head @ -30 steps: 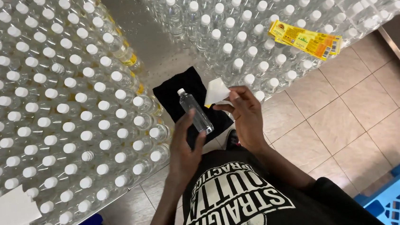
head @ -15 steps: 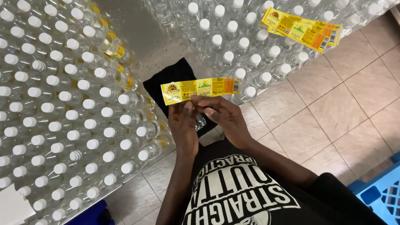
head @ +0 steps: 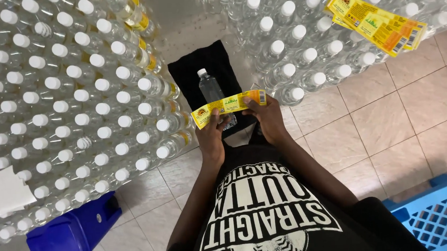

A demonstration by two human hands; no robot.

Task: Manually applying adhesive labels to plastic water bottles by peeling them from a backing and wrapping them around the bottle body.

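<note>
Over black cloth (head: pixel 198 71), both hands (head: pixel 265 118) stretching label (head: pixel 228 107).

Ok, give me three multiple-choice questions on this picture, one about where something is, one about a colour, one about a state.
1. Where does the spare stack of labels lie?
A. On the caps of the bottles at upper right
B. On the tiled floor
C. In the blue crate

2. What colour is the label held in front of the clear bottle?
A. White
B. Yellow
C. Red

3. How is that label held?
A. Crumpled in one fist
B. Lying loose on the black cloth
C. Stretched flat between the left hand and right hand

Answers: 1 A, the stack rests on white caps of the massed bottles. 2 B, the strip is yellow with small printing. 3 C, each hand pinches one end, with the strip spread across the bottle over the black cloth.
</note>
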